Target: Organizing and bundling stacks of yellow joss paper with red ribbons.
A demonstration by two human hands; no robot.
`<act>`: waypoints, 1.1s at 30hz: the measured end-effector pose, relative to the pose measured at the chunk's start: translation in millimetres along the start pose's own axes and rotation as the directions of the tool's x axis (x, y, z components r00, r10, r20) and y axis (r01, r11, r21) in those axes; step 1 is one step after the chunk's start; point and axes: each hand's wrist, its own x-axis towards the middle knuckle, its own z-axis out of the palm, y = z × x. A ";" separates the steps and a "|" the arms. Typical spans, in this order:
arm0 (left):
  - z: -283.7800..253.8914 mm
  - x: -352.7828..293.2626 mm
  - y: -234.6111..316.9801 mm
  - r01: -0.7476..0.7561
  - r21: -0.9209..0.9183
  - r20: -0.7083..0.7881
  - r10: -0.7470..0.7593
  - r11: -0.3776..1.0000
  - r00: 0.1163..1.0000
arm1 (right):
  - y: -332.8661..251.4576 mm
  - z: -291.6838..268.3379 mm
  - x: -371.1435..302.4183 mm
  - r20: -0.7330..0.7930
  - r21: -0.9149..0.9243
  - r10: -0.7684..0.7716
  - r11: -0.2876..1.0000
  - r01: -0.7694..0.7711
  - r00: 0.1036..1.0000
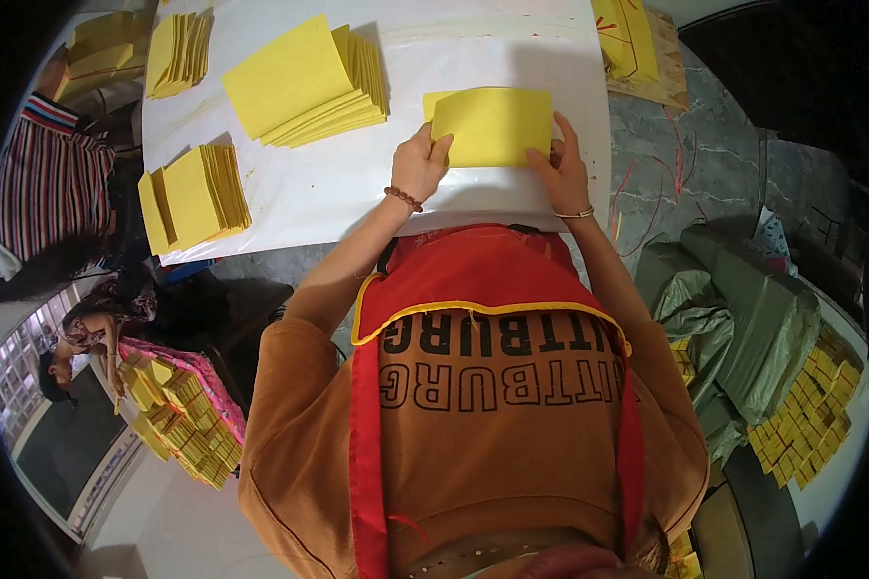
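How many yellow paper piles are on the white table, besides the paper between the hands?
3: a far pile, top left; a near pile, lower left; and the big pile right of both. More may lie past the picture's top.

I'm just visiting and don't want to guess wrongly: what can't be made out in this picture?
All in the head view:
Sheets beneath the top yellow paper: hidden by it, so no count.
Some fingertips of the left hand: behind that paper.
Far end of the white table: cut off by the top edge.
What the green cover hides.
Details of the yellow bundles, lower left: too small.
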 end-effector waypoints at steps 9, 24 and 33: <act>0.4 14.6 -3.8 0.126 0.048 0.019 -0.127 0.991 0.992 | -9.7 -2.5 16.1 0.067 -0.401 0.122 0.912 -0.085 0.990; 15.9 25.1 46.3 -0.601 0.478 0.278 0.539 0.641 0.795 | -8.0 -1.3 21.9 0.045 -0.440 0.141 0.892 -0.107 0.989; 34.6 21.5 9.2 -0.548 0.591 0.329 0.443 0.593 0.834 | -15.2 2.4 -0.7 0.203 -0.790 -0.408 0.469 0.395 0.890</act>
